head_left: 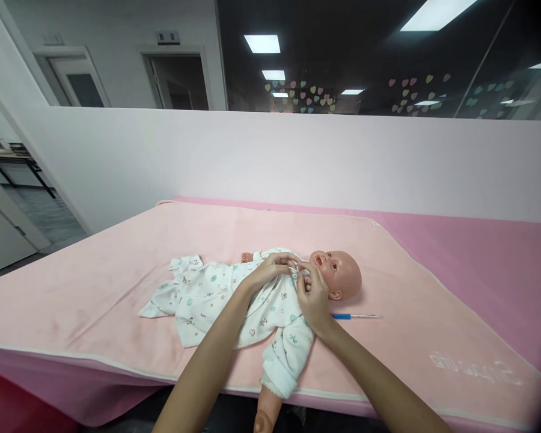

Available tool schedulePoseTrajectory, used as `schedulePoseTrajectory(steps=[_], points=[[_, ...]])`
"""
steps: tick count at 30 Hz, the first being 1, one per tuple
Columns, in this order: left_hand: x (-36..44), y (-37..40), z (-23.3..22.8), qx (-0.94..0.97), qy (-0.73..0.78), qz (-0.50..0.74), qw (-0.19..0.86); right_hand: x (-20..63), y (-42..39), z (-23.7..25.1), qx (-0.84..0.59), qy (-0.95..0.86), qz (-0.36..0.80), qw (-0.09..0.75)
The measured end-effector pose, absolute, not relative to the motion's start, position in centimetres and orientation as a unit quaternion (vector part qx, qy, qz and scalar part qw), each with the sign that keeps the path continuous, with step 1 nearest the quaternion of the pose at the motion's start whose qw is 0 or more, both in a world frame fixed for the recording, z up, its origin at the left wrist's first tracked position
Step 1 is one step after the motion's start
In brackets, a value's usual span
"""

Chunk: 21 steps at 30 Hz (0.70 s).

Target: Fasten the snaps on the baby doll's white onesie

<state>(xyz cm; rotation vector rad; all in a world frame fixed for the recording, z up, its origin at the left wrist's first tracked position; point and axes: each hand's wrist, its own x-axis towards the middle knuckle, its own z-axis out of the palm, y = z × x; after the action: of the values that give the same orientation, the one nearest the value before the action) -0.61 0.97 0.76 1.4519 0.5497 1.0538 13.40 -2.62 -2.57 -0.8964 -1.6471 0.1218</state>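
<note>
A baby doll [340, 273] lies on its back on a pink blanket [117, 282], head to the right. It wears a white patterned sleepsuit [207, 294]. My left hand [270, 269] and my right hand [313, 294] meet at the doll's chest just below its chin, both pinching the sleepsuit's collar edge. One sleeved arm of the doll [286, 358] hangs over the blanket's near edge, with its bare hand below.
A thin blue-handled stick [354, 316] lies on the blanket just right of my right wrist. A darker pink mat [491, 264] extends under the blanket to the right. A white partition wall [270, 162] stands behind the table.
</note>
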Motion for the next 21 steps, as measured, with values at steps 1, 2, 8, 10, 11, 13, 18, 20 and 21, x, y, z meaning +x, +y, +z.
schedulePoseTrajectory(steps=[1,2,8,10,11,13,18,20,21], points=[[-0.6,1.0,0.7,0.623,0.237,0.457,0.589,13.4,-2.7,-2.6,-0.384,-0.711,0.048,0.587],[-0.7,1.1,0.6,0.623,0.239,0.462,0.584,13.4,-2.8,-2.6,-0.383,-0.717,0.044,0.581],[-0.8,1.3,0.3,0.63,0.249,0.473,0.563,13.3,-2.8,-2.7,-0.371,-0.744,0.018,0.556],[-0.7,1.1,0.5,0.633,0.253,0.471,0.56,13.3,-2.7,-2.6,-0.369,-0.744,0.015,0.556],[-0.7,1.0,0.6,0.633,0.255,0.469,0.561,13.3,-2.6,-2.6,-0.367,-0.745,0.014,0.557],[-0.7,0.6,1.0,0.633,0.257,0.463,0.564,13.4,-2.5,-2.4,-0.361,-0.744,0.011,0.562],[-2.5,-0.3,2.1,0.665,0.25,0.409,0.573,13.5,-2.3,-2.4,-0.36,-0.732,0.005,0.579],[-3.6,-0.4,2.2,0.679,0.25,0.37,0.583,13.5,-2.2,-2.4,-0.363,-0.728,0.006,0.581],[-4.1,-0.4,2.1,0.681,0.249,0.358,0.589,13.5,-2.2,-2.4,-0.366,-0.727,0.006,0.581]])
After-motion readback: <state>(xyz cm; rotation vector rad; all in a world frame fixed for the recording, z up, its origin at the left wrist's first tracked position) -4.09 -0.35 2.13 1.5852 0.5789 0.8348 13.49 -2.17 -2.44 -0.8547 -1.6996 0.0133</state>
